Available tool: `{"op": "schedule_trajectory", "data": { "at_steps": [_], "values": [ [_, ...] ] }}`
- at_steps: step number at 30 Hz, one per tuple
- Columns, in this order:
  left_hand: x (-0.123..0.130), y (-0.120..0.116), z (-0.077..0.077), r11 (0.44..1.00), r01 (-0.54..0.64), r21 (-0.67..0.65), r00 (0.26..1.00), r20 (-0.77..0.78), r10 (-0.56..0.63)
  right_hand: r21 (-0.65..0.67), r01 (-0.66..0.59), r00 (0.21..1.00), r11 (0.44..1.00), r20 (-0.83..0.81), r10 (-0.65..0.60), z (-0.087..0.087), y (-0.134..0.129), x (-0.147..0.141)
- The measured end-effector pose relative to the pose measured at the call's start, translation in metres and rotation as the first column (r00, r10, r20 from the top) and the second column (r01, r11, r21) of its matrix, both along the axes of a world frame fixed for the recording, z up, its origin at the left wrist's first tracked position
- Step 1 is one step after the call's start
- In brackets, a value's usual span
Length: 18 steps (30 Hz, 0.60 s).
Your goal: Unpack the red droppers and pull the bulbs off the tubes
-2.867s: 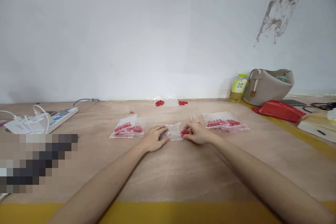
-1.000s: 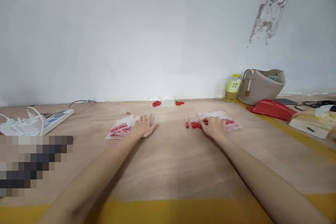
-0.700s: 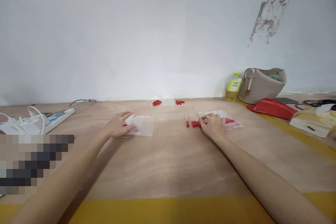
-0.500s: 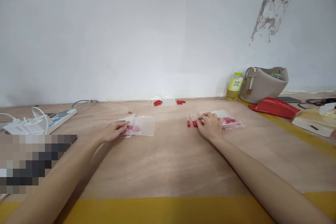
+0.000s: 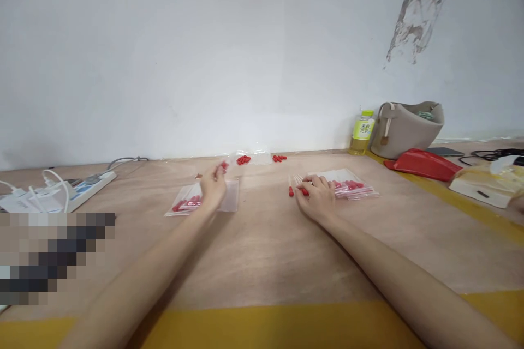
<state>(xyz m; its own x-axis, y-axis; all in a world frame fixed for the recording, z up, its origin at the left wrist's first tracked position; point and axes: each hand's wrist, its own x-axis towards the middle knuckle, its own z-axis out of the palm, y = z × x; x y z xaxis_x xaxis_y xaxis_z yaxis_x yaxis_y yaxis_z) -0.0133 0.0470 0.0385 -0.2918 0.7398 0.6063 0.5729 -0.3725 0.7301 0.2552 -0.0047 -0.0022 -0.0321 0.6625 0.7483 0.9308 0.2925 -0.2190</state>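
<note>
View: looks from the head, forward and down over the desk (image 5: 254,262).
Left hand (image 5: 213,188): rises over the left bags, with fingertips drawn close together on a red item (image 5: 223,165).
Red item: sits at the left fingertips, too blurred to tell its shape.
Right hand (image 5: 318,196): rests low at the red-tipped sticks (image 5: 291,191), fingers bent and partly closed; too covered to tell whether gripping any.
Red-tipped sticks: lie fanned beside and partly under the right fingers, red ends toward the near edge.
Left bags (image 5: 183,200): lie overlapping and clear, show red contents, reach partly behind the left hand.
Right bags (image 5: 354,186): lie overlapping just beside the right hand, also show red contents.
Far edge: carries two red piles (image 5: 243,160), with clear plastic (image 5: 260,157) between.
Far right: holds a yellow-capped bottle (image 5: 361,133) just beside a grey bag (image 5: 409,132); nearer, a red pouch (image 5: 428,165) and a tissue pack (image 5: 477,188).
Left edge: bears white chargers (image 5: 35,199) with cables and a power strip (image 5: 94,188), slanting toward the wall (image 5: 184,54).
</note>
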Motion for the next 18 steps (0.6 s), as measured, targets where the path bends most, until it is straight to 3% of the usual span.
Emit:
{"op": "schedule_trajectory", "data": {
  "at_steps": [4,8,11,15,18],
  "values": [
    [0.046,-0.013,-0.023,0.995,0.091,-0.037,0.978,-0.188,-0.097,0.000,-0.020,1.000,1.000,0.000,0.020,-0.001,-0.002,-0.002],
    [0.065,-0.033,-0.041,0.978,0.166,-0.127,0.884,-0.419,-0.205,-0.026,-0.067,0.998,0.997,0.009,0.067,-0.001,-0.003,-0.003],
    [0.062,-0.045,-0.045,0.964,0.188,-0.190,0.766,-0.586,-0.265,-0.042,-0.164,0.986,0.986,0.033,0.166,-0.001,-0.005,-0.006],
    [0.044,-0.052,-0.041,0.954,0.242,-0.179,0.704,-0.643,-0.300,-0.070,-0.341,0.937,0.938,0.059,0.345,-0.006,-0.006,-0.013],
    [0.035,-0.051,-0.038,0.932,0.323,-0.164,0.639,-0.688,-0.343,-0.097,-0.387,0.914,0.917,0.089,0.396,-0.009,-0.005,-0.023]
  ]
}}
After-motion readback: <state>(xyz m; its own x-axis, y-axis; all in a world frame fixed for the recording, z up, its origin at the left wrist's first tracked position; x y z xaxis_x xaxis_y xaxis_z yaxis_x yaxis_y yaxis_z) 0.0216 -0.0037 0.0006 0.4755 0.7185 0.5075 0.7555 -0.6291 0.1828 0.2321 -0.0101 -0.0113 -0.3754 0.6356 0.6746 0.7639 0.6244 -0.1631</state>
